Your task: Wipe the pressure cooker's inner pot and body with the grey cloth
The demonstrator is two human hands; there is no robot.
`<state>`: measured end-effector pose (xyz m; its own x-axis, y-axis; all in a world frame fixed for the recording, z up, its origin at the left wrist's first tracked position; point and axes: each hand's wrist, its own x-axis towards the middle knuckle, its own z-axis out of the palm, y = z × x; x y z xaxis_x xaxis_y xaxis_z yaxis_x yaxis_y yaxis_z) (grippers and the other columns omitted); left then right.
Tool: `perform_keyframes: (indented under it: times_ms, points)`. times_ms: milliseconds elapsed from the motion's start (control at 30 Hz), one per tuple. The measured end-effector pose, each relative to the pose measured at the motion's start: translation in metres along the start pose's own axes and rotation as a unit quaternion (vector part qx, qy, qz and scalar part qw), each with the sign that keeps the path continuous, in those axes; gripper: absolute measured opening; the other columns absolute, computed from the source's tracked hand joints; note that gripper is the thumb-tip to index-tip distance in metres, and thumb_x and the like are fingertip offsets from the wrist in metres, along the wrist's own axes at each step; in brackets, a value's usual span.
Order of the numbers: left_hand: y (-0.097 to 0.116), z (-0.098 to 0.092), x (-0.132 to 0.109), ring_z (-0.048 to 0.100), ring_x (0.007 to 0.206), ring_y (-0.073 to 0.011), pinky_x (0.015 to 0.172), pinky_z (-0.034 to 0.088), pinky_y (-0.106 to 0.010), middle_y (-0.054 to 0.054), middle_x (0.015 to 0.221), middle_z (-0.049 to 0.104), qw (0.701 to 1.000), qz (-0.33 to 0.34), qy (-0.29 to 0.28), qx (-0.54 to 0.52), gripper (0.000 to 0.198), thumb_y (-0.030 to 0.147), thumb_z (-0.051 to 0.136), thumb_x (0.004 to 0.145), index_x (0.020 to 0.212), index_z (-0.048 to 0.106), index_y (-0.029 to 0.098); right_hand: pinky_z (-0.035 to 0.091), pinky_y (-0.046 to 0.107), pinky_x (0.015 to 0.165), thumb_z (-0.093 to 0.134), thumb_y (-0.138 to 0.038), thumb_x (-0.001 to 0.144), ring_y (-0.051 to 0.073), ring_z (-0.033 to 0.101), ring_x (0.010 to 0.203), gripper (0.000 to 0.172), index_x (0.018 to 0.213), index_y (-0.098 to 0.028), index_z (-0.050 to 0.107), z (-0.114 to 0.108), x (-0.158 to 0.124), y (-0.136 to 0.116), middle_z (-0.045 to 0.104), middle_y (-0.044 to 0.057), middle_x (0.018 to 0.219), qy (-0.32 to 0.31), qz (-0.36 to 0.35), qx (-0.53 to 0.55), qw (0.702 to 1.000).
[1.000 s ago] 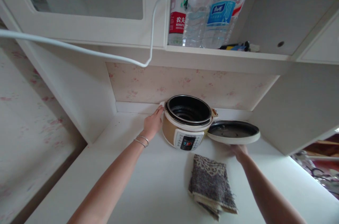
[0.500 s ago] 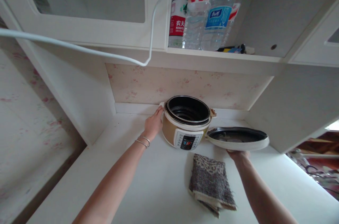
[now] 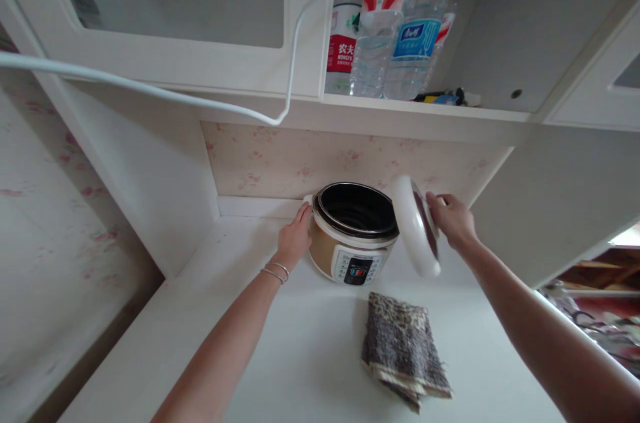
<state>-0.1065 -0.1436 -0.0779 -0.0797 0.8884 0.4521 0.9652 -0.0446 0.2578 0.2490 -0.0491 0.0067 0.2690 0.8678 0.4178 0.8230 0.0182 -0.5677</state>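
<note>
The lid point(image 3: 413, 233) has swung from nearly flat to steeply tilted, its thick white edge just left of the fingers of the right hand point(image 3: 454, 219), which grasp its outer side. The gold-and-white cooker point(image 3: 325, 248), open, black inside, stands right of the left hand's point(image 3: 294, 237) fingers, which touch its side; I cannot tell whether they grip.

**Counts by kind, from view centre**

One electric multicooker point(image 3: 350, 243), at 5 o'clock; one cooker lid point(image 3: 413, 229), at 4 o'clock. One folded towel point(image 3: 404, 346), at 5 o'clock, farther out. One left hand point(image 3: 294, 236), at 7 o'clock, and one right hand point(image 3: 455, 219), between 3 and 4 o'clock, making two. Two bangles point(image 3: 274, 273), at 7 o'clock. One white cable point(image 3: 200, 102), at 10 o'clock. At least four plastic bottles point(image 3: 385, 16), near 1 o'clock.
</note>
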Motion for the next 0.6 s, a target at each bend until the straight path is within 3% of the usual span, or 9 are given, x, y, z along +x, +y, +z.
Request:
perform_keyframes:
  times_ms: [133, 267, 400, 600]
  points:
    - [-0.002, 0.000, -0.001, 0.065, 0.097, -0.0227, 0.078, 0.056, -0.035, -0.008, 0.153, 0.029, 1.000, 0.002, 0.000, 0.010, 0.070, 0.007, 0.042, 0.079, 0.145, 0.029, 0.025, 0.043, 0.037, 0.074, 0.037, -0.067, 0.085, 0.031, 0.062, 0.092, 0.062, 0.106, -0.017, 0.067, -0.001, 0.004, -0.070, 0.068, 0.016, 0.098, -0.051, -0.085, -0.092, 0.991]
    - [-0.004, -0.003, -0.001, 0.067, 0.093, -0.0236, 0.076, 0.056, -0.037, -0.008, 0.153, 0.028, 1.000, 0.006, -0.009, 0.017, 0.072, 0.007, 0.041, 0.079, 0.146, 0.027, 0.027, 0.043, 0.036, 0.077, 0.037, -0.062, 0.088, 0.029, 0.061, 0.095, 0.058, 0.107, -0.015, 0.065, 0.017, -0.004, -0.122, 0.066, 0.018, 0.104, -0.079, -0.189, -0.146, 0.968]
    - [-0.005, -0.005, -0.001, 0.067, 0.093, -0.0231, 0.079, 0.056, -0.037, -0.009, 0.154, 0.027, 1.000, 0.003, -0.027, 0.009, 0.074, 0.007, 0.041, 0.079, 0.148, 0.023, 0.029, 0.043, 0.037, 0.082, 0.040, -0.054, 0.091, 0.029, 0.059, 0.100, 0.048, 0.107, -0.015, 0.064, 0.039, -0.007, -0.149, 0.064, 0.018, 0.108, -0.099, -0.255, -0.178, 0.945]
    - [-0.004, -0.004, 0.001, 0.067, 0.092, -0.0237, 0.078, 0.056, -0.037, -0.009, 0.154, 0.027, 0.999, -0.012, -0.033, 0.022, 0.075, 0.009, 0.041, 0.080, 0.149, 0.020, 0.028, 0.044, 0.042, 0.085, 0.042, -0.046, 0.092, 0.033, 0.058, 0.105, 0.047, 0.113, -0.010, 0.062, 0.060, -0.003, -0.178, 0.062, 0.023, 0.112, -0.142, -0.261, -0.216, 0.930]
